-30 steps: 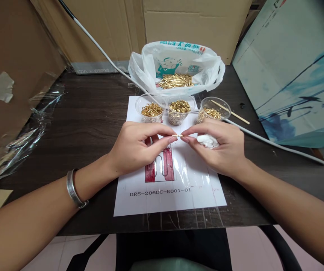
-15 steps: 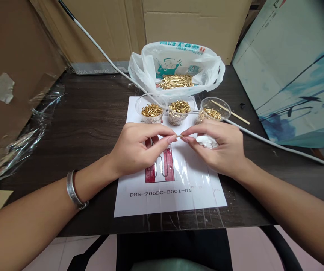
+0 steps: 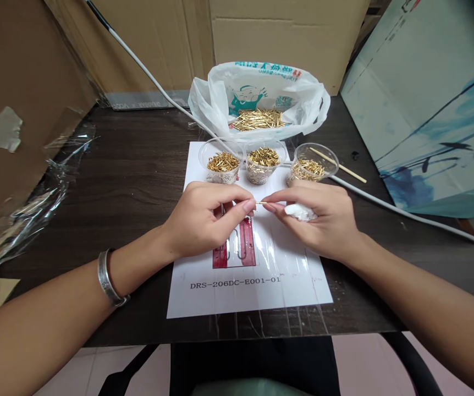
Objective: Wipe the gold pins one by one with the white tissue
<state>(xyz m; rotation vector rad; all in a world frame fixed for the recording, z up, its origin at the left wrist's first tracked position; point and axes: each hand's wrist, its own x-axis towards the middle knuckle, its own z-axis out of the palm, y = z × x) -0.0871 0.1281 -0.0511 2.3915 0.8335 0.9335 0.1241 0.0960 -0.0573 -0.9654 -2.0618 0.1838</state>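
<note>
Between my two hands is a thin gold-coloured metal pin (image 3: 261, 203), held level above the printed sheet (image 3: 204, 300). My left hand (image 3: 212, 217) pinches its left end between thumb and forefinger. The right end sits in the thumb and forefinger of my right hand (image 3: 317, 217). A crumpled white wad (image 3: 300, 212), perhaps tissue, is tucked in my right palm. Just beyond my hands stand three clear plastic cups of small gold parts: a left cup (image 3: 221, 177), a middle cup (image 3: 259, 175) and a right cup (image 3: 331, 157), partly hidden by my right hand.
A white plastic bag (image 3: 208, 110) with many gold pins lies open behind the cups. A wooden stick (image 3: 354, 175) leans out of the right cup. One white cable (image 3: 393, 204) crosses the dark table (image 3: 121, 165). Cardboard (image 3: 158, 49) walls the back and left; a painted panel (image 3: 435, 110) stands right.
Both hands have shifted slightly down and to the left. The pin remains between the fingertips, and a bit more of it shows at my right fingers.
</note>
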